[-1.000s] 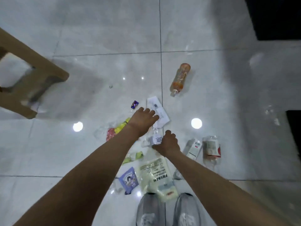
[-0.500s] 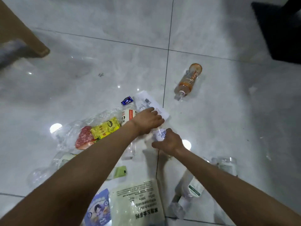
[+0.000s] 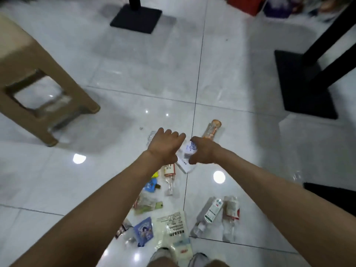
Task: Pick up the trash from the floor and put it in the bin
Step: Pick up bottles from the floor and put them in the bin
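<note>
— While both arms reach forward, what do the hands hold?
— The right hand (image 3: 205,152) curls around a small white bottle (image 3: 189,149). The left hand (image 3: 165,146) grips something clear, maybe a plastic bag (image 3: 151,136); I cannot tell exactly.
— And the other trash?
— An orange bottle (image 3: 212,130) lies just behind the hands; a white pouch (image 3: 174,228) and two clear bottles (image 3: 221,211) lie on the tile floor (image 3: 77,189) near the feet.

litter pile (image 3: 169,214) crowds the floor (image 3: 240,151) at the person's feet. left of the pile bare tile runs to the brown stool (image 3: 36,83). right of it open tile, then black table bases (image 3: 306,81). beyond it, another black base (image 3: 135,17).
</note>
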